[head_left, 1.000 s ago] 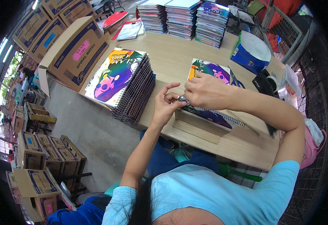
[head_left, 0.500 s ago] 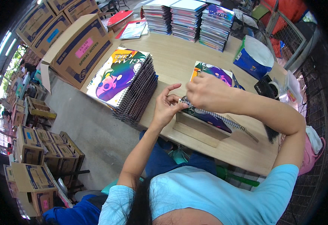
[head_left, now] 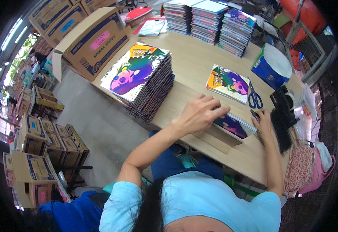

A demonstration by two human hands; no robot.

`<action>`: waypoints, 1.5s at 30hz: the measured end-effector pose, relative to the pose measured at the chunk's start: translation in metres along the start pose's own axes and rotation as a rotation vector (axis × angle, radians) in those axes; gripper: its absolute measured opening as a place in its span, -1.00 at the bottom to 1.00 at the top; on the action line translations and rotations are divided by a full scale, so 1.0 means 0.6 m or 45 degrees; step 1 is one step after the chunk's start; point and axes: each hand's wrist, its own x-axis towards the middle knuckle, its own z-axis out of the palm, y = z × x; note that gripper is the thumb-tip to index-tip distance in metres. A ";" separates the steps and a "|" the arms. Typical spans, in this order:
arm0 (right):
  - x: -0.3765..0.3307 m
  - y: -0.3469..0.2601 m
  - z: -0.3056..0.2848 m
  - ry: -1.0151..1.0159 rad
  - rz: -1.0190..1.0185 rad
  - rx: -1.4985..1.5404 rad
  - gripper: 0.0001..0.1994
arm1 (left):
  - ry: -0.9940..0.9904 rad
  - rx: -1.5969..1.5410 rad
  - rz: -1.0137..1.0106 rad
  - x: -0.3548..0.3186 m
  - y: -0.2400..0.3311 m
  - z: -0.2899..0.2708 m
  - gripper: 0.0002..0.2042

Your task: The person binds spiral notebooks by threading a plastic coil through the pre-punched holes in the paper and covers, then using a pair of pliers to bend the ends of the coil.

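A spiral notebook (head_left: 232, 127) with a dark purple cover leans on a wooden stand (head_left: 215, 142) near the table's front edge, its wire coil along the upper edge. My left hand (head_left: 200, 113) grips the left end of that coil edge, fingers bent over it. At the coil's right end is my right hand (head_left: 263, 123), its fingers closed around a small dark hand tool (head_left: 255, 114), mostly hidden. Just beyond lie dark-handled scissors (head_left: 255, 99), beside a flat stack of colourful covered pages (head_left: 228, 83).
To the left rises a tall stack of spiral notebooks (head_left: 138, 77), with a cardboard box (head_left: 93, 42) behind it. Stacked books (head_left: 205, 21) line the far edge. On the right are a blue pack (head_left: 273, 67), a tape dispenser (head_left: 283, 98) and black wire coils (head_left: 281, 131).
My right hand has left the coil's left end and moved right to its other end, now with a dark tool. The left hand has shifted right, onto the notebook's coil edge.
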 end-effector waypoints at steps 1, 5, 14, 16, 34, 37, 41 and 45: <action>-0.010 0.008 0.008 0.106 -0.016 -0.002 -0.65 | 0.085 0.083 -0.012 0.017 -0.004 -0.041 -0.58; -0.040 -0.016 -0.027 0.319 0.102 0.013 -0.64 | 0.706 0.240 -0.452 0.039 -0.072 -0.214 -0.80; -0.052 -0.126 -0.094 0.159 -0.121 0.655 -0.60 | 0.144 0.563 -1.566 -0.119 -0.277 -0.267 -0.65; -0.057 -0.171 -0.104 0.093 -0.154 0.811 -0.58 | 0.079 0.462 -1.597 -0.138 -0.294 -0.257 -0.66; -0.036 -0.196 -0.086 0.032 -0.223 0.697 -0.62 | -0.083 -0.228 -1.051 0.066 -0.225 0.220 -0.51; -0.040 -0.195 -0.088 0.031 -0.192 0.701 -0.60 | -0.419 -0.069 -1.172 0.075 -0.254 0.307 -0.50; -0.042 -0.199 -0.098 0.042 -0.160 0.732 -0.52 | -0.305 -0.245 -1.311 0.084 -0.274 0.300 -0.64; -0.031 -0.164 -0.075 0.357 0.210 0.889 -0.47 | 0.167 -0.515 -1.042 0.106 -0.212 0.216 -0.78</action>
